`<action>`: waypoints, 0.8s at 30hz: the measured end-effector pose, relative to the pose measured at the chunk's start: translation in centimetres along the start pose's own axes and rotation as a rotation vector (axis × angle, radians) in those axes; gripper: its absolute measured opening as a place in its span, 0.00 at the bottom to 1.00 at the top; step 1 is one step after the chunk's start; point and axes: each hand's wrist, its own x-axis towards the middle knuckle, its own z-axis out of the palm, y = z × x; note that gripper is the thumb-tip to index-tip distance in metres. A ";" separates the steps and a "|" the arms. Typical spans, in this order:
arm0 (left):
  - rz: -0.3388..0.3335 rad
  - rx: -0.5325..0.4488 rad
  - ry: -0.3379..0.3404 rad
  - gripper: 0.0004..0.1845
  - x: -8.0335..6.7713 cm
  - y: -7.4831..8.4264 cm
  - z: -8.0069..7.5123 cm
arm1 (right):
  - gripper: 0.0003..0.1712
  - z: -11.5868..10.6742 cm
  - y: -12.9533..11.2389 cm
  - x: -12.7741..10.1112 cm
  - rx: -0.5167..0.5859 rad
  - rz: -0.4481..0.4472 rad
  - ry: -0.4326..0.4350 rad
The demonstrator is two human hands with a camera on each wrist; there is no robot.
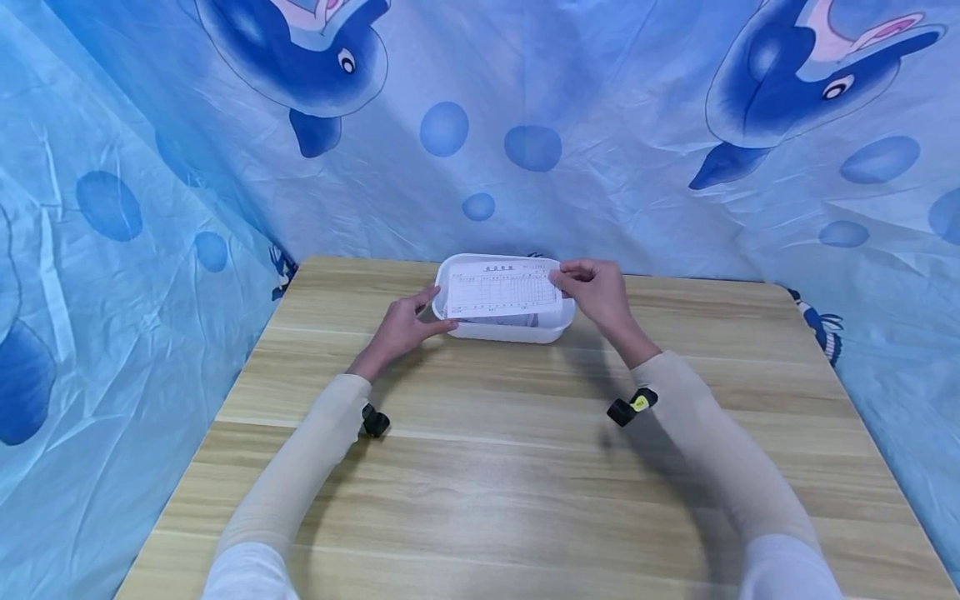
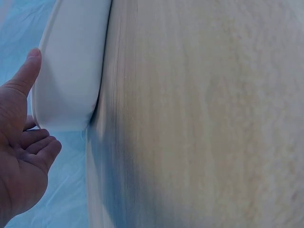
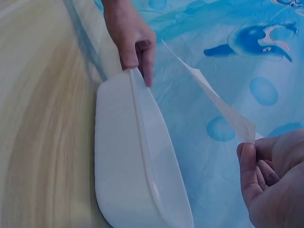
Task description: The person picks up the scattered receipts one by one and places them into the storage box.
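A white plastic box (image 1: 506,333) with rounded corners stands near the far edge of the table. My left hand (image 1: 401,327) grips its left end, with the thumb (image 2: 29,71) against the near rim and the fingers around the end. My right hand (image 1: 597,293) pinches the right edge of a white paper form (image 1: 502,290) printed with a table grid. In the right wrist view the paper slip (image 3: 221,102) is raised above the box, apart from it. More printed paper (image 1: 517,320) shows inside the box, partly covered by the form.
The box rests on a wood-grain table (image 1: 480,467). Behind and beside it hangs a blue curtain (image 1: 630,75) with cartoon dolphins and bubbles. Small black cameras sit on the left wrist (image 1: 375,421) and the right wrist (image 1: 630,407).
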 end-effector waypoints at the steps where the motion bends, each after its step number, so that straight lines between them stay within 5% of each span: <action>1: -0.001 0.002 0.001 0.50 0.0 0.0 0.0 | 0.17 0.0 0.0 0.3 0.001 0.008 0.006; 24: 0.014 0.012 -0.006 0.51 -0.1 0.0 -0.2 | 0.15 2.6 1.7 4.9 -0.115 0.126 0.054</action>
